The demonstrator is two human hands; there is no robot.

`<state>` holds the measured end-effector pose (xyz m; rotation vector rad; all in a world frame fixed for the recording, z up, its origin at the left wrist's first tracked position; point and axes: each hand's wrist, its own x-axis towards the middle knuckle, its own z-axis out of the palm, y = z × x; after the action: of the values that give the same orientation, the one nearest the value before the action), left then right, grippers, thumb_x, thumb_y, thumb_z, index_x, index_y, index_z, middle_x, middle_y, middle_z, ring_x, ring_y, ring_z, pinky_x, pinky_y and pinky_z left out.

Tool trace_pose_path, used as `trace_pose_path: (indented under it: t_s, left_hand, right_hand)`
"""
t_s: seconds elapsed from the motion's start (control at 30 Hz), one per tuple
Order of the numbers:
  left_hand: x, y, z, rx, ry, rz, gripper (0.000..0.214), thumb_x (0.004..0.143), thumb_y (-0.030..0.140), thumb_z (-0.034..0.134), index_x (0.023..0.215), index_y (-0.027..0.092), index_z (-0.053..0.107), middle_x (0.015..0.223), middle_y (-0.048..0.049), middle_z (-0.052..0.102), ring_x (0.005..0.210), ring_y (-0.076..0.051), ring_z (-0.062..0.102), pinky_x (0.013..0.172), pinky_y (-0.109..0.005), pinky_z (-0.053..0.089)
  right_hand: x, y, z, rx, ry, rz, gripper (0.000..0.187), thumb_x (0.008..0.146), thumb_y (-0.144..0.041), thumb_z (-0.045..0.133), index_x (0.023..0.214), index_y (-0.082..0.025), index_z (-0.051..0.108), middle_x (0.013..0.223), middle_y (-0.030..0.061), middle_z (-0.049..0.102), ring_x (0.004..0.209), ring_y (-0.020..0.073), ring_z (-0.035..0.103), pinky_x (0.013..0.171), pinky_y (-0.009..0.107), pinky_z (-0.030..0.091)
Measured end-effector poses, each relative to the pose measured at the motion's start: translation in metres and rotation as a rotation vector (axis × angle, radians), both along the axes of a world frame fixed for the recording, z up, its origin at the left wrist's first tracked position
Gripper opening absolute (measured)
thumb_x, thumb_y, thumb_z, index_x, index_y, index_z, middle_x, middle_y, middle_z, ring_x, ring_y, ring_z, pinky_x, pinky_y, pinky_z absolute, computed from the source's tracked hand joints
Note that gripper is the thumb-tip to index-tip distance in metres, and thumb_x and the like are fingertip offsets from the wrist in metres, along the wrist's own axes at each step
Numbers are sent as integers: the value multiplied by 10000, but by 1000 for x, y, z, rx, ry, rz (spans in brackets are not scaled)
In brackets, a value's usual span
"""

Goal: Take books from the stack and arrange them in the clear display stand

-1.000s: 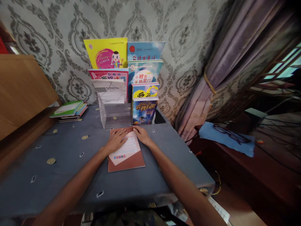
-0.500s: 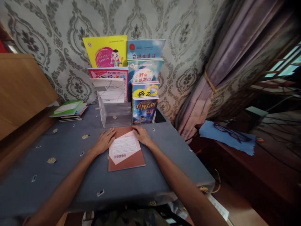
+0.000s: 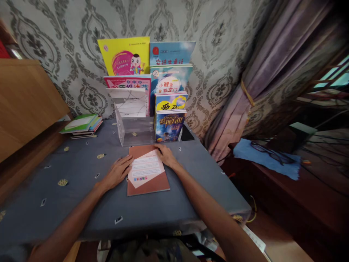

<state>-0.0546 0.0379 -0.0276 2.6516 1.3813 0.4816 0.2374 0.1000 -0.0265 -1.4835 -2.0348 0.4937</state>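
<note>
A brown-covered book (image 3: 148, 187) with a pale printed panel lies flat on the table, its text upside down from where I look. Along its left edge rests my left hand (image 3: 121, 170), fingers stretched out and fingertips touching the cover. My right hand (image 3: 165, 156) is at the upper right corner, its fingers bent over the edge and closed on the book. Just behind stands a clear acrylic rack (image 3: 120, 133). It holds a yellow book (image 3: 109, 51), a pink book (image 3: 109, 82), white sheets (image 3: 131, 103), a dark blue book (image 3: 169, 127) and several others.
A stack of books (image 3: 81, 123) sits at the back left beside a wooden panel (image 3: 27, 102). A black flat object (image 3: 187, 133) lies right of the rack. Glasses (image 3: 269, 153) rest on a blue cloth (image 3: 245, 149) at the right, near a tied curtain (image 3: 231, 116).
My left hand has slid down along the book's left edge, away from its upper corner. My right hand stays at the upper right corner. The view has shifted slightly.
</note>
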Motion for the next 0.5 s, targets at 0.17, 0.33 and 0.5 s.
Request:
trace_pose_path:
  t_s: [0.17, 0.33, 0.5]
  left_hand:
    - [0, -1, -1, 37, -1, -23, 496, 1047, 422, 300, 1453, 222, 503, 1523, -100, 498, 1420, -238, 454, 1177, -503, 357]
    - [14, 6, 0, 51, 34, -81, 489, 1042, 417, 343, 1464, 215, 484, 1538, -109, 478, 1439, -233, 425, 1199, -514, 310]
    - [45, 15, 5, 25, 69, -178, 504, 1039, 442, 362, 1469, 206, 474, 1562, -126, 440, 1465, -241, 382, 1205, -508, 290]
  right_hand:
    - [4, 9, -5, 2, 39, 14, 372, 975, -184, 464, 1301, -192, 643, 1294, 96, 692, 1218, 237, 625, 1079, 404, 452]
    - [10, 19, -12, 8, 99, 34, 362, 997, -200, 433, 1275, -210, 664, 1282, 80, 703, 1200, 220, 645, 1064, 393, 475]
    - [11, 24, -18, 26, 148, 55, 357, 990, -188, 441, 1250, -237, 681, 1268, 54, 715, 1183, 202, 658, 1052, 383, 491]
